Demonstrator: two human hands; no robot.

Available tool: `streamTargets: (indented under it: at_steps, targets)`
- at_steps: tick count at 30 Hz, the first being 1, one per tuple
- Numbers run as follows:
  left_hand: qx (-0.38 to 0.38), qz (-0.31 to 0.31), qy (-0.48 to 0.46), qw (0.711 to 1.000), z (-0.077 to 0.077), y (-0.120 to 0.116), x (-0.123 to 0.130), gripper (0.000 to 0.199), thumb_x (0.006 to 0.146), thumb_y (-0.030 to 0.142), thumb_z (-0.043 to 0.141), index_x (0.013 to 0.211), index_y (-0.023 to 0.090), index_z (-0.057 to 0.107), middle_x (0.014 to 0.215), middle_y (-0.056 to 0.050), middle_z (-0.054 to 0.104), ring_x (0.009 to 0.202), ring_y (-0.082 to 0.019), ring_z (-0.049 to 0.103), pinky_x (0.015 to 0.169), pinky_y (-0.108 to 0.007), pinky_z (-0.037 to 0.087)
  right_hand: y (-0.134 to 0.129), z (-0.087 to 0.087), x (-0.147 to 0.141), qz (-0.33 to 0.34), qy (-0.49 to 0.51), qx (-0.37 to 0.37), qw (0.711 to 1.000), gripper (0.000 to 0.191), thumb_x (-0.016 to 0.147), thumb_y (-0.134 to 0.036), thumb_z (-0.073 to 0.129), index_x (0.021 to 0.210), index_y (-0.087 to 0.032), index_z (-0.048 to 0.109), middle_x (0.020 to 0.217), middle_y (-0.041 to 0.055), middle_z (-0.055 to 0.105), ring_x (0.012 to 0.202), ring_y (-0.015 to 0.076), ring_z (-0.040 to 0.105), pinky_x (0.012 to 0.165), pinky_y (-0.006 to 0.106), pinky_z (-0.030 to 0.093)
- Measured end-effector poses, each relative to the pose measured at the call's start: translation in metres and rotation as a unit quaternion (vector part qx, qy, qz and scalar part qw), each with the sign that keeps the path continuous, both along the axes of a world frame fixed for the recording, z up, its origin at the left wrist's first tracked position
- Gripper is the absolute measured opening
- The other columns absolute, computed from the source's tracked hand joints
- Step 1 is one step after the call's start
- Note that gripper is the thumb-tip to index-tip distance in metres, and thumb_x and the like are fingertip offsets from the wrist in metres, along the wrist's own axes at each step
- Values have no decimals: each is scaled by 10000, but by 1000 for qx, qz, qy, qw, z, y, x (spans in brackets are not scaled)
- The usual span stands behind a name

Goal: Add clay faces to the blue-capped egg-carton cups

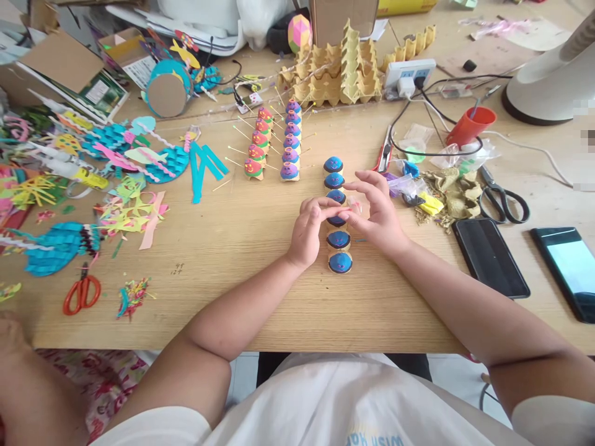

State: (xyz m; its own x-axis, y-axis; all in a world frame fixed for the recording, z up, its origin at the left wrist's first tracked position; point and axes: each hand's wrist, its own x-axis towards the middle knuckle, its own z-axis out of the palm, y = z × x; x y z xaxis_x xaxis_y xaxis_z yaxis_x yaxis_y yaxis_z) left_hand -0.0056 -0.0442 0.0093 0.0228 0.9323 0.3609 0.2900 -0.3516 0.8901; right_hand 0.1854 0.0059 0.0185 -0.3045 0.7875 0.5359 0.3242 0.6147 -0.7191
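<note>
A column of egg-carton cups topped with blue clay stands in front of me, small faces on several of them. My left hand is over the column's left side, thumb and fingers pressed together at a small pinkish piece. From the right, my right hand meets it, its thumb and index finger near the same piece and its other fingers raised. A small clear bag with something pink shows between the hands. Farther back stand a purple-topped row and a red-topped row with pins sticking out.
Black scissors, two phones, clay bags, a red cup and a red cutter lie right. Paper crafts and orange scissors cover the left. Egg cartons and a power strip are behind. Another person's arm shows lower left.
</note>
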Motion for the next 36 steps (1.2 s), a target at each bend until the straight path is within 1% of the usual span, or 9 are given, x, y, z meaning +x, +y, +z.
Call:
streamTargets:
  at_steps: [7, 11, 13, 15, 19, 22, 27, 31, 36]
  targets:
    - [4, -5, -20, 1000, -3, 1, 0, 816, 1103, 674, 123, 1097, 337, 866, 1215, -48, 751, 1299, -246, 635, 1234, -492, 473, -2, 1, -1, -11, 12, -5, 1000, 532, 895, -682, 757, 1288, -324, 744, 1471, 129, 599, 1495, 376, 498, 1301, 652, 369]
    - [1, 2, -7, 1000, -3, 1, 0, 833, 1092, 693, 112, 1075, 335, 863, 1226, -44, 761, 1295, -243, 629, 1235, -486, 470, -6, 7, -2, 16, 24, -16, 999, 366, 943, -645, 718, 1058, -314, 821, 1404, 107, 654, 1433, 348, 579, 1275, 623, 417]
    - [4, 2, -5, 1000, -1, 0, 0, 828, 1092, 691, 111, 1090, 336, 859, 1227, -44, 764, 1291, -243, 629, 1238, -490, 465, -7, 8, -3, 23, 41, -22, 999, 352, 935, -646, 730, 938, -309, 830, 1353, 97, 685, 1386, 333, 621, 1244, 607, 457]
    - [6, 3, -7, 1000, 1, 0, 1, 830, 1094, 684, 106, 1106, 332, 858, 1222, -49, 762, 1294, -244, 630, 1240, -493, 462, -7, 8, -4, 5, 73, -37, 997, 357, 924, -649, 747, 894, -302, 826, 1295, 90, 714, 1342, 320, 653, 1218, 599, 483]
    - [-11, 24, -18, 999, 2, 1, 1, 855, 1099, 676, 86, 1120, 320, 863, 1227, -51, 745, 1308, -238, 638, 1247, -476, 459, -4, 4, -5, -37, 141, -69, 987, 369, 915, -641, 769, 867, -279, 823, 1170, 78, 746, 1217, 279, 708, 1164, 562, 528]
    - [-16, 28, -35, 999, 0, 2, 1, 851, 1102, 671, 91, 1120, 320, 865, 1226, -52, 738, 1304, -240, 641, 1255, -481, 450, -3, 3, -4, -47, 141, -66, 987, 367, 918, -628, 773, 848, -272, 833, 1115, 75, 755, 1141, 263, 726, 1094, 530, 567]
    - [-22, 23, -15, 999, 0, 1, 1, 876, 1092, 679, 58, 1131, 333, 862, 1235, -49, 733, 1311, -239, 633, 1264, -478, 444, -8, 9, -2, -59, 80, 14, 995, 316, 956, -587, 744, 883, -298, 847, 1102, 73, 767, 1118, 281, 725, 1053, 541, 570]
    - [13, -8, 5, 1000, 4, -2, 0, 852, 1088, 698, 90, 1127, 338, 861, 1229, -51, 731, 1315, -246, 610, 1252, -471, 445, -10, 10, -2, -35, 57, 80, 995, 221, 958, -523, 765, 912, -321, 842, 1071, 64, 774, 1092, 283, 726, 1015, 539, 573]
    - [10, -3, 4, 1000, 2, -2, 0, 864, 1079, 713, 78, 1100, 350, 862, 1221, -46, 740, 1309, -246, 620, 1242, -477, 460, -10, 9, -4, -9, 45, 33, 998, 261, 946, -561, 767, 966, -308, 831, 1143, 76, 774, 1117, 278, 727, 1038, 535, 573]
